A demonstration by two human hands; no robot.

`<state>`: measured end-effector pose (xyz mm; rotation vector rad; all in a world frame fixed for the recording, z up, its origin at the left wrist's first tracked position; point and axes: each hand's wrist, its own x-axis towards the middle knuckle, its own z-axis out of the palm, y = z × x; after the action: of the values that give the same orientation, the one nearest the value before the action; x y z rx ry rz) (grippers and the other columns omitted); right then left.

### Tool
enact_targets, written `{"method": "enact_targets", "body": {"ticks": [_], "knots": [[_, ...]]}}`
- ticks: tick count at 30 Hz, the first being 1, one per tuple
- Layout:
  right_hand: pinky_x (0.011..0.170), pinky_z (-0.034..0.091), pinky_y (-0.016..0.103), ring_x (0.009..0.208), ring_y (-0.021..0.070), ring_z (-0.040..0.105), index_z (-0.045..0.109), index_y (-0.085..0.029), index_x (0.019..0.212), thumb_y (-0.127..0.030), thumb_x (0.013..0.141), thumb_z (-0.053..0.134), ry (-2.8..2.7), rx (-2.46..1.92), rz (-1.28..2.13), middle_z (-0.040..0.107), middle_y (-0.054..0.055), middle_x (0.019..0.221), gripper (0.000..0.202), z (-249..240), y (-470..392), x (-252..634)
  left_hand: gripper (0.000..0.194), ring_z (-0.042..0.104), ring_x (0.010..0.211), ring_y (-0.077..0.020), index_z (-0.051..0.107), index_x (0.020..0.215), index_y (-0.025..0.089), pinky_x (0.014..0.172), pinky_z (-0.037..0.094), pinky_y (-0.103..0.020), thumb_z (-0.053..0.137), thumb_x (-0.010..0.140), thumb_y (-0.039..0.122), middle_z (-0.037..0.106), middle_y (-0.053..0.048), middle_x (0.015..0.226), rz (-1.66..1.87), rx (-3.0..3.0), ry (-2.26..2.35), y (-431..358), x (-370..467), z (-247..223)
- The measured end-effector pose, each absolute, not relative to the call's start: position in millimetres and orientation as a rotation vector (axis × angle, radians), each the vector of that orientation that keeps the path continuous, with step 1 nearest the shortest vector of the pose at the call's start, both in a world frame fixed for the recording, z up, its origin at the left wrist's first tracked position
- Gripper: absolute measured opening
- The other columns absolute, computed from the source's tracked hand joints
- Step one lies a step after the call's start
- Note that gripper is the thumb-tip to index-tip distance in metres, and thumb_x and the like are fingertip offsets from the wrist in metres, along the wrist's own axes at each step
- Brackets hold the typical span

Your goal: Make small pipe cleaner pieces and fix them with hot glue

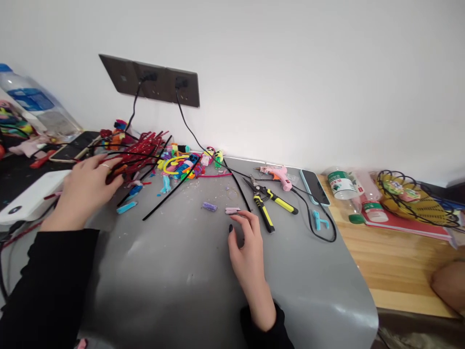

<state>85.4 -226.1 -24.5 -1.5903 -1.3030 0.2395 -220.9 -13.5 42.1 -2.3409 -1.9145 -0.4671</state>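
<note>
Left hand (85, 189) half-curled at the tangled, glittery red pipe cleaners (145, 150), its grip hidden from me, right hand (250, 247) loosely open beside the small pale-pink bundle (230, 210), nothing visibly held, and those crossing stems could drag neighbours out if tugged hard!

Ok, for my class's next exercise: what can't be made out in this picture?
Head view: whether the left hand grips the glittery red craft stems; its own fingers hide this.
Head view: whether the right hand touches the small pink folded piece; fingertips overlap it.
Head view: whose bare skin shows; right edge cuts it off.
</note>
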Motion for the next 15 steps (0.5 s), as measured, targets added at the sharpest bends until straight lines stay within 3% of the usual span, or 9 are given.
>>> {"method": "enact_targets", "body": {"ticks": [3,6,9,13,15], "knots": [[0.101,0.058,0.04,0.119,0.0216,0.068,0.067,-0.024,0.114,-0.01,0.094,0.048,-1.277,-1.575,0.21,0.066,0.011,0.125,0.031,-22.0,-227.1,82.2,0.055,0.047,0.146,-0.0467,0.068,0.135,0.018,0.119,0.038,-0.066,0.045,0.099,0.054,0.058,-0.019,0.152,-0.787,-2.194,-1.872,-41.3,-196.4,49.6],[0.097,0.058,0.039,0.115,0.0211,0.068,0.066,-0.024,0.116,-0.01,0.095,0.047,-1.277,-1.526,0.119,0.068,0.01,0.121,0.031,-16.6,-228.8,86.5,0.05,0.06,0.135,-0.0384,0.069,0.13,0.014,0.118,0.044,-0.055,0.042,0.104,0.047,0.067,-0.02,0.138,-1.008,-2.335,-1.688,-66.4,-162.6,47.4],[0.094,0.057,0.039,0.112,0.0227,0.067,0.063,-0.023,0.119,-0.014,0.097,0.049,-1.302,-1.519,-0.023,0.069,0.011,0.117,0.028,-5.5,-224.5,112.8,0.041,0.067,0.125,-0.0306,0.07,0.128,0.023,0.111,0.052,-0.046,0.045,0.103,0.043,0.072,-0.012,0.133,-0.927,-2.846,-1.384,-82.8,-128.6,26.4],[0.099,0.052,0.044,0.11,0.0259,0.065,0.061,-0.021,0.12,-0.02,0.094,0.05,-1.319,-1.739,-0.246,0.069,0.012,0.113,0.028,14.6,-193.9,182.0,0.049,0.059,0.136,-0.0354,0.064,0.14,0.014,0.113,0.051,-0.053,0.04,0.105,0.038,0.063,-0.018,0.147,-0.721,-3.135,-1.134,-94.1,-94.5,-5.8],[0.098,0.05,0.046,0.109,0.0287,0.063,0.062,-0.018,0.117,-0.022,0.094,0.05,-1.318,-1.946,-0.325,0.068,0.015,0.114,0.027,21.6,-168.8,215.5,0.046,0.06,0.134,-0.036,0.068,0.134,0.013,0.112,0.051,-0.055,0.038,0.106,0.033,0.065,-0.019,0.145,-0.705,-3.135,-1.112,-97.0,-84.0,-13.2]]}}
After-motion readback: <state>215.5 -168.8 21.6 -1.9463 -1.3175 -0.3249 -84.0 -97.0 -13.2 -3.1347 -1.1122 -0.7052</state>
